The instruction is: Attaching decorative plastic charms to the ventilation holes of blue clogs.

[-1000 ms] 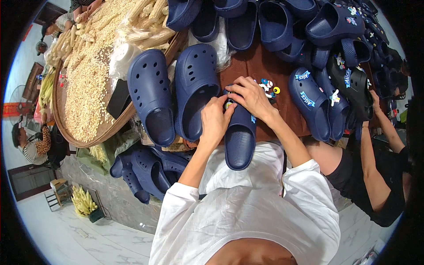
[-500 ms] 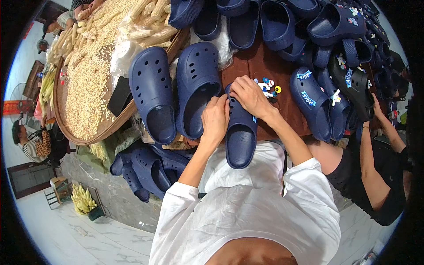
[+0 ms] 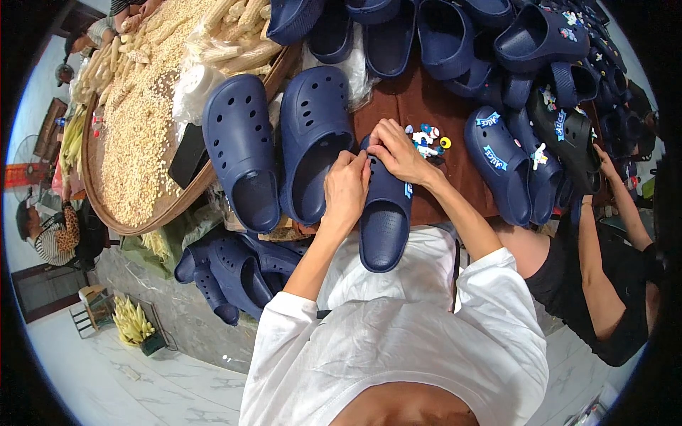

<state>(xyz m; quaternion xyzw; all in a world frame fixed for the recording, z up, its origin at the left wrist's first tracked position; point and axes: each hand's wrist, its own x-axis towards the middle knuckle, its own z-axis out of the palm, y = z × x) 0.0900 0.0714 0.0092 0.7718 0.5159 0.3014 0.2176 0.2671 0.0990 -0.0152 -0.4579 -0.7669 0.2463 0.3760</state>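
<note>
A dark blue clog [image 3: 384,220] lies in front of me with its heel toward my white shirt. My left hand [image 3: 346,190] grips its left side near the toe. My right hand [image 3: 398,150] presses down on the toe top with bent fingers. Just beyond my right hand lies a small heap of coloured shoe charms [image 3: 427,140] on the brown table [image 3: 419,99]. Two larger dark blue clogs [image 3: 243,149] [image 3: 312,135] rest side by side to the left of my hands.
Many dark blue clogs [image 3: 497,160] cover the far and right parts of the table, some with charms. A round woven tray [image 3: 142,135] of corn kernels and cobs sits at left. Another person's arm [image 3: 593,234] reaches in at right. More clogs [image 3: 234,273] lie below the table.
Both hands have shifted a little on the clog's toe; my right fingers now press lower on the top. The clog stays in the same place.
</note>
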